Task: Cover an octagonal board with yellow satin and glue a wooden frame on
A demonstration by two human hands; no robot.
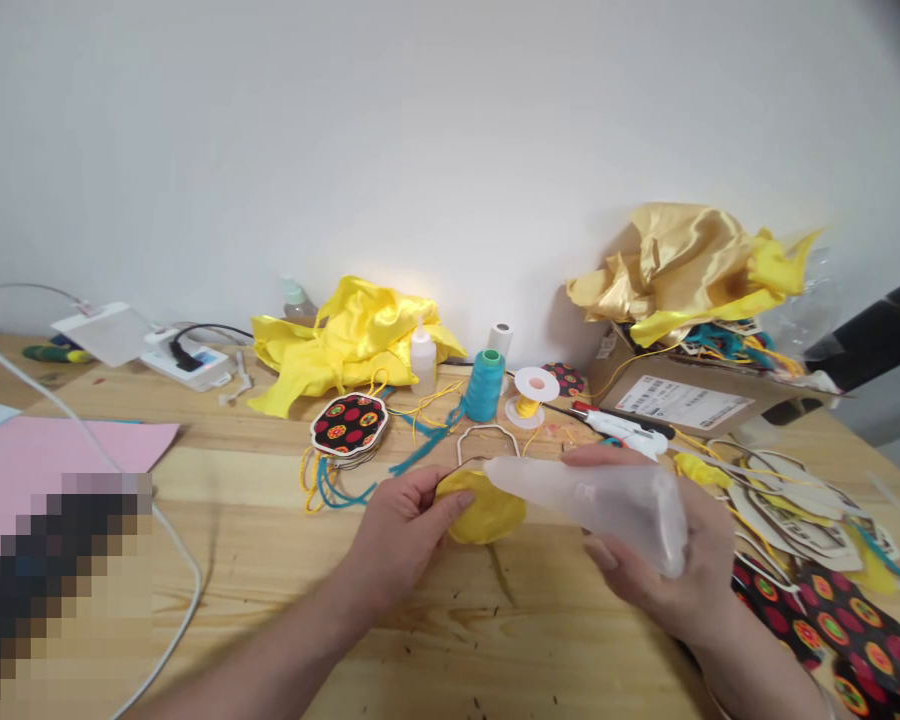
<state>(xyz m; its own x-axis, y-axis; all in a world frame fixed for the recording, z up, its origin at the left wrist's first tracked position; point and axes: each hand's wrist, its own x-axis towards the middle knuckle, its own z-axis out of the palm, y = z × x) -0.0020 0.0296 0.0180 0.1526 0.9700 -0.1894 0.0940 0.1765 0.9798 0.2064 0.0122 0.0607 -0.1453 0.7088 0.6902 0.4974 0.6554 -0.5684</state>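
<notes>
In the middle of the head view, my left hand point(412, 525) pinches the edge of a yellow fabric piece point(491, 515) with a dark rim, held above the table. My right hand point(675, 560) is wrapped round a translucent squeeze bottle point(615, 505), tipped on its side with its nozzle at the fabric's upper edge. Whether the nozzle touches the fabric I cannot tell. Just behind the fabric lies a pale scalloped frame point(487, 440). A teal thread spool point(485, 387) stands beyond it, beside a white reel of yellow cord point(529, 400).
At the right are a cardboard box point(675, 400) heaped with satin, loose frames point(795, 510) and patterned fabric point(862, 630). A patterned scalloped stack point(349, 425) lies left of centre, before yellow satin point(352, 335) and a small white bottle point(423, 355). A white cable point(187, 560) crosses the left side.
</notes>
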